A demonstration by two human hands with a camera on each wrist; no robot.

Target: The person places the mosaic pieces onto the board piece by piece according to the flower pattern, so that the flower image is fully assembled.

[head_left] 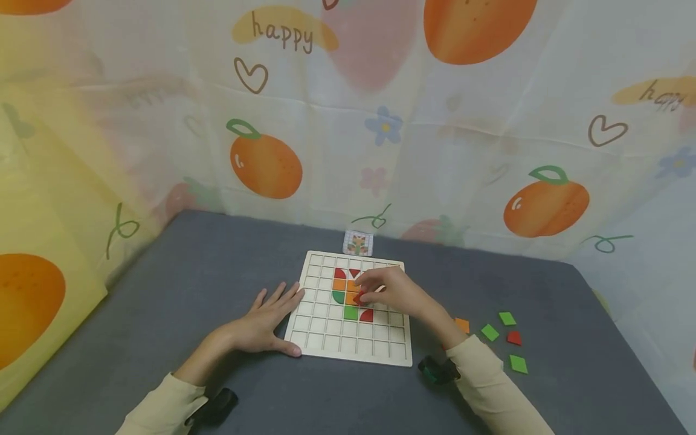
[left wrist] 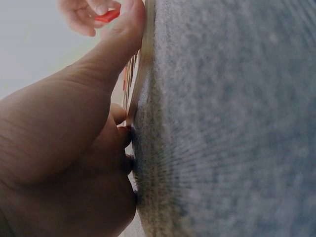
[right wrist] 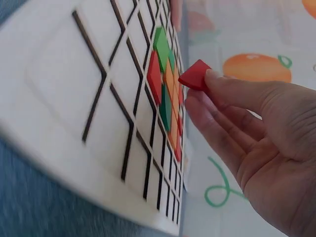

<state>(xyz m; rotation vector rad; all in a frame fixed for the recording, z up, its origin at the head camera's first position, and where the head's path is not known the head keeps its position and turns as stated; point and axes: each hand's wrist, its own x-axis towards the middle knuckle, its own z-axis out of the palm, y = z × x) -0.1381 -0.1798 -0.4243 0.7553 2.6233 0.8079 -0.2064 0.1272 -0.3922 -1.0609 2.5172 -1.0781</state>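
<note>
A white square grid board (head_left: 321,338) lies on the dark grey table. My right hand (head_left: 396,291) is over its middle and pinches a small red tile (right wrist: 195,75) between thumb and fingertips, just off the board in the right wrist view. My left hand (head_left: 262,325) rests along the board's left edge with fingers spread and thumb at the near left corner. Several tiles sit in the grid: a red rounded tile (head_left: 340,273), an orange square (head_left: 339,284), a green rounded tile (head_left: 338,296), a light green square (head_left: 350,312) and another red rounded tile (head_left: 367,315). My right fingers partly cover others.
Right of the board, beside my right forearm, lie loose tiles: an orange one (head_left: 462,325), several green ones (head_left: 518,364) and a red one (head_left: 513,338). A small pattern card (head_left: 357,242) lies behind the board. A printed curtain (head_left: 326,121) hangs at the table's far edge.
</note>
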